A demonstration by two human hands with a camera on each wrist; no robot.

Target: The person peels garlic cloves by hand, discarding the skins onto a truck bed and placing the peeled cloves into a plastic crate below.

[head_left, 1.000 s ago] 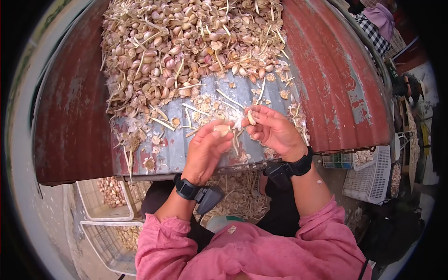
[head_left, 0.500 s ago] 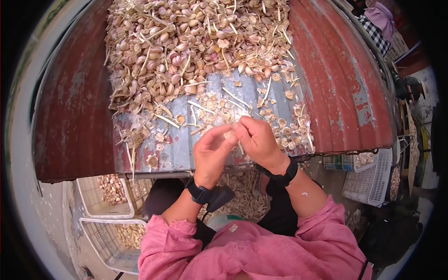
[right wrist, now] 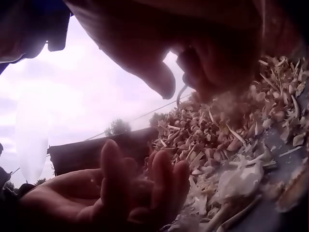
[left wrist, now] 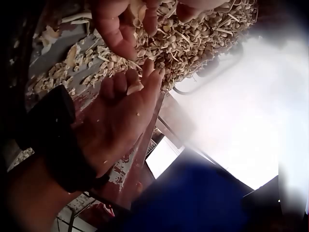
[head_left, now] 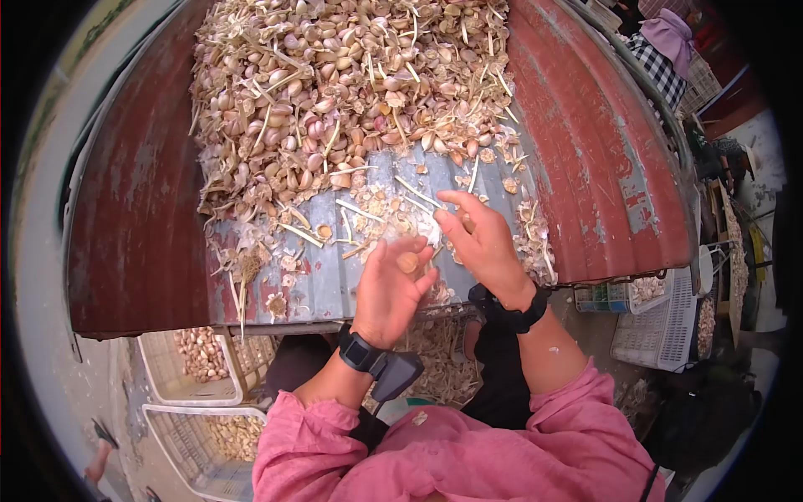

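Note:
My left hand is turned palm up over the near edge of the metal sheet, with a garlic clove held in its curled fingers. The left wrist view shows this clove between the fingers. My right hand hovers just to the right, thumb and forefinger spread apart. From the right wrist, the right hand is dark overhead and the left hand lies palm up below. Beyond both hands spreads a large heap of garlic cloves with loose skins and stalks.
Red corrugated sides flank the sheet. Dry stalks and root discs lie scattered near the hands. Crates with cloves stand at the lower left, and another white crate at the right. A person's leg shows at the lower left.
The hands came together half a second ago and have now parted. The clove stays in the left hand; the right hand's fingers have spread. A leg has appeared at the lower left.

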